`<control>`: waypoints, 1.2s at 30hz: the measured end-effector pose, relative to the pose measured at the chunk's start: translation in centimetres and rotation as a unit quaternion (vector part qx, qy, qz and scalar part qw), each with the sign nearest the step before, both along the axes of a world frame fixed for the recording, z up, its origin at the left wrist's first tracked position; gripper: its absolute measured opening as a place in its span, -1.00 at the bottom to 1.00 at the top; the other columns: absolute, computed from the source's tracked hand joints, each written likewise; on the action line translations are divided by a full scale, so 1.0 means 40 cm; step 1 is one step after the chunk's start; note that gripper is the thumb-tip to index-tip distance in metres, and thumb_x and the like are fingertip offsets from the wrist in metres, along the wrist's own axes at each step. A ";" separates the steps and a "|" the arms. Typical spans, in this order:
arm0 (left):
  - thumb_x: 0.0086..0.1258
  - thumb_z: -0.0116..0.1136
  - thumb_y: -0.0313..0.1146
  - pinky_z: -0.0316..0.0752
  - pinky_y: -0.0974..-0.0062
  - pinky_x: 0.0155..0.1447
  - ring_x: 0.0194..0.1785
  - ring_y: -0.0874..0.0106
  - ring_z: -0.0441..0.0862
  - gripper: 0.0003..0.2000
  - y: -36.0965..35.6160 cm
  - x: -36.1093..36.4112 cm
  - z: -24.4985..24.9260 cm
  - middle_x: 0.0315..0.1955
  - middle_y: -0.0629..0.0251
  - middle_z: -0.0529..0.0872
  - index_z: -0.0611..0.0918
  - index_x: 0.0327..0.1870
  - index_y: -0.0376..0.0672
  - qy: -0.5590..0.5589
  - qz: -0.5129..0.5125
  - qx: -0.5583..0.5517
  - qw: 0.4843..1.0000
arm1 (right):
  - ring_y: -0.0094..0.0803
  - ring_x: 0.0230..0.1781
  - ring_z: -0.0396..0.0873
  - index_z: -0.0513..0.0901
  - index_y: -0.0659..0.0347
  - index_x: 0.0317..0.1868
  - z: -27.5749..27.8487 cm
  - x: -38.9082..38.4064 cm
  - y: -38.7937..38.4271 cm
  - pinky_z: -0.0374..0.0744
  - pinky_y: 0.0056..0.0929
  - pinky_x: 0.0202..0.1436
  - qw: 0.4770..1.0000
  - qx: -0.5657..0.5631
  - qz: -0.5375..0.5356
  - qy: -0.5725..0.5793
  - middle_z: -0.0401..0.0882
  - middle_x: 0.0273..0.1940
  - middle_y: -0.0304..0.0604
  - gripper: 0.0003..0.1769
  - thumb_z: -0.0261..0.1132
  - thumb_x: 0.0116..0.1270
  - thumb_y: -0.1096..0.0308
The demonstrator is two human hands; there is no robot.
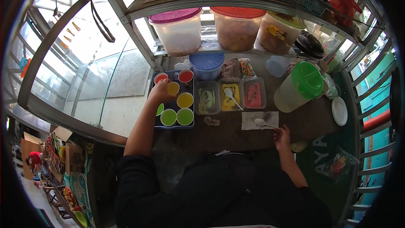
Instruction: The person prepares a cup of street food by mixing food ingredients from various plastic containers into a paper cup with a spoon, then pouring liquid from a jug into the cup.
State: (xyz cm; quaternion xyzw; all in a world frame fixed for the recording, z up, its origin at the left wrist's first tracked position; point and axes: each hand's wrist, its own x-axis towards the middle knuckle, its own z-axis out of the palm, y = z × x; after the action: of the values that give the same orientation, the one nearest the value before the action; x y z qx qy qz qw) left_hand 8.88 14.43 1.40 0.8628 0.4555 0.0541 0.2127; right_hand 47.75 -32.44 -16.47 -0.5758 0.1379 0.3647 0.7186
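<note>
My left hand (159,92) is closed at a cup of yellow liquid (173,88) on the blue tray (193,123) at the left. Around it on the tray are two cups of red liquid, another yellow cup (184,100) and several green cups (184,116). My right hand (282,137) pinches the handle end of a white spoon (262,122), whose bowl lies over a pale cloth (249,120). Three plastic tubs stand between the hands, with green (206,98), yellow (236,90) and pink (253,93) contents. A second white spoon (230,94) rests in the yellow tub.
Behind the tubs is a blue-lidded container (206,65). A green-lidded pitcher (295,88) and a white lid (339,111) are at the right. Large lidded buckets (239,29) stand on the shelf. A glass panel (112,84) borders the left; a metal-framed shelf (181,2) hangs overhead.
</note>
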 end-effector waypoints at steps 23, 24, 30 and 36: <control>-0.15 0.59 -0.11 0.51 0.17 0.39 0.34 0.08 0.55 -0.22 -0.069 -0.055 -0.030 0.24 0.16 0.59 0.60 0.26 0.05 0.098 -0.021 0.035 0.994 | -0.41 -0.37 0.62 0.40 -0.25 0.35 -0.003 0.007 0.000 0.56 -0.43 -0.36 1.000 -0.004 0.007 0.000 0.74 -0.13 -0.18 -0.54 0.20 0.50 0.29; -0.14 0.59 -0.11 0.51 0.16 0.39 0.33 0.07 0.55 -0.23 -0.070 -0.056 -0.031 0.23 0.16 0.60 0.61 0.26 0.05 0.097 -0.021 0.036 0.994 | -0.41 -0.37 0.61 0.40 -0.26 0.35 -0.003 0.007 0.000 0.57 -0.42 -0.36 1.000 -0.002 0.008 -0.001 0.74 -0.12 -0.18 -0.54 0.20 0.50 0.28; -0.18 0.64 -0.07 0.52 0.15 0.38 0.30 0.04 0.56 -0.23 -0.062 -0.048 -0.045 0.17 0.15 0.64 0.63 0.21 0.00 0.105 -0.021 0.026 0.994 | -0.40 -0.39 0.62 0.37 -0.25 0.37 0.000 0.004 -0.001 0.56 -0.41 -0.37 1.000 0.002 0.007 -0.001 0.74 -0.13 -0.18 -0.53 0.19 0.50 0.29; -0.20 0.66 -0.05 0.53 0.13 0.36 0.28 0.00 0.57 -0.21 -0.068 -0.029 -0.058 0.17 0.09 0.63 0.64 0.19 -0.07 0.127 -0.004 0.057 0.990 | -0.40 -0.40 0.62 0.37 -0.24 0.37 -0.001 0.008 0.002 0.56 -0.41 -0.39 1.000 -0.007 0.011 -0.004 0.74 -0.13 -0.18 -0.52 0.18 0.50 0.29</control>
State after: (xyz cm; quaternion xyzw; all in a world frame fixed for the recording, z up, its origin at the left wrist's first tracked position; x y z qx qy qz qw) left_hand 7.73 11.73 -0.91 0.8752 0.4715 -0.0305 0.1037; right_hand 48.08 -32.35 -16.53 -0.5835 0.1310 0.3693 0.7113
